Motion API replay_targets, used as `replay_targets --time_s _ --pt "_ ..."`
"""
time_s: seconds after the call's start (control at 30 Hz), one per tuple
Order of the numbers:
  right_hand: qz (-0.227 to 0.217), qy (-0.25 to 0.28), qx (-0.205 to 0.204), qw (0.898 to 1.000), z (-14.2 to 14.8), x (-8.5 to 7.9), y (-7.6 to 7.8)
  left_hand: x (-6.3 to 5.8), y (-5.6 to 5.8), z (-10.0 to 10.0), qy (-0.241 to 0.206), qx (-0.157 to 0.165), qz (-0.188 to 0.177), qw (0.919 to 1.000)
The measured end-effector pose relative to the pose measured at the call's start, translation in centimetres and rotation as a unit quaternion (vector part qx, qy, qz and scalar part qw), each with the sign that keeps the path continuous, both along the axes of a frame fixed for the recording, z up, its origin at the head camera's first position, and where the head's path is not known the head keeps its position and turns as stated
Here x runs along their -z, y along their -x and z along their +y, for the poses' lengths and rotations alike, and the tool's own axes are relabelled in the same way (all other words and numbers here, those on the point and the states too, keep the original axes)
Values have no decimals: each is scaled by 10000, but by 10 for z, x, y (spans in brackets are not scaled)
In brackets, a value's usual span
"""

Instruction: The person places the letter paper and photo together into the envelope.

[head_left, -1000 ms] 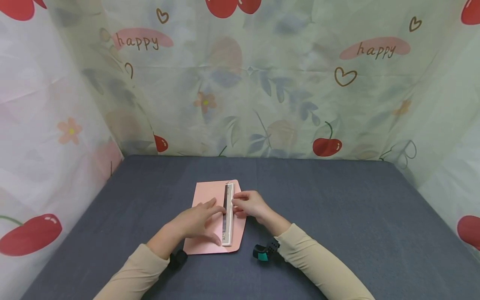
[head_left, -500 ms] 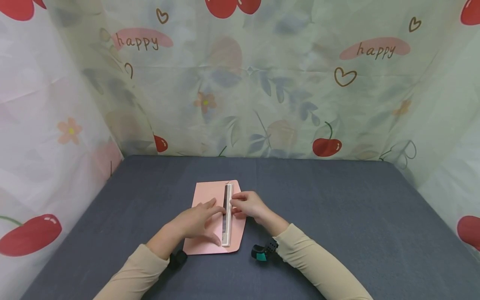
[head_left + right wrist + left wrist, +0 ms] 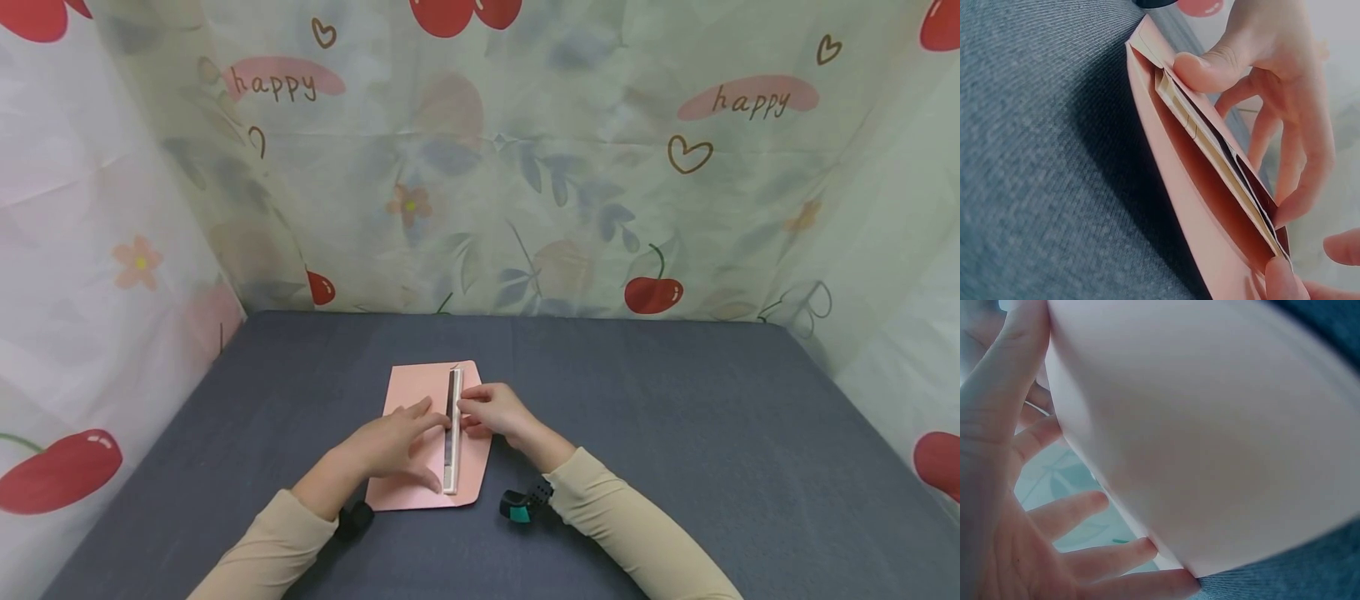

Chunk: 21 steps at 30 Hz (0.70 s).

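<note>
A pink envelope lies on the table with its flap side toward the right. A folded white card sticks partly out of its mouth; the right wrist view shows the layered card between the envelope's walls. My left hand holds the upper panel along the mouth, thumb and a fingertip at its edge. From the right, my right hand pinches the card's outer edge above the flap. In the left wrist view the envelope fills much of the picture, left fingers spread along it. The card's inserted part is hidden.
A dark grey cloth covers the table. A black wrist strap with a teal patch shows below the right wrist. Patterned curtains stand behind and at both sides.
My right hand has moved slightly left, pushing the card deeper into the envelope; the showing strip is narrower. The left hand and envelope have stayed put.
</note>
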State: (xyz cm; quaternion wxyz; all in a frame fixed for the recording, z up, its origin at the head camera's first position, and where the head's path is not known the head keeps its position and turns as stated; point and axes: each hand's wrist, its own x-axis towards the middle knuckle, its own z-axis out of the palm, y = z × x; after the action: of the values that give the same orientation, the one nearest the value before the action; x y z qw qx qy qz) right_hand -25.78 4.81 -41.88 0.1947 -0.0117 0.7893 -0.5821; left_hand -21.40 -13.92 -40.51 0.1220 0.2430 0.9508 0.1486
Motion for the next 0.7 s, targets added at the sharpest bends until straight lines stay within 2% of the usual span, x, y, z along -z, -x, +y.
replay_targets --time_s 0.33,0.7 --pt "-2 192 -64 9998 -2 2 0 -3 -2 1 -24 -35 -11 10000" --pt "-22 206 -124 9997 -3 2 0 -2 -1 0 -66 120 112 9998"
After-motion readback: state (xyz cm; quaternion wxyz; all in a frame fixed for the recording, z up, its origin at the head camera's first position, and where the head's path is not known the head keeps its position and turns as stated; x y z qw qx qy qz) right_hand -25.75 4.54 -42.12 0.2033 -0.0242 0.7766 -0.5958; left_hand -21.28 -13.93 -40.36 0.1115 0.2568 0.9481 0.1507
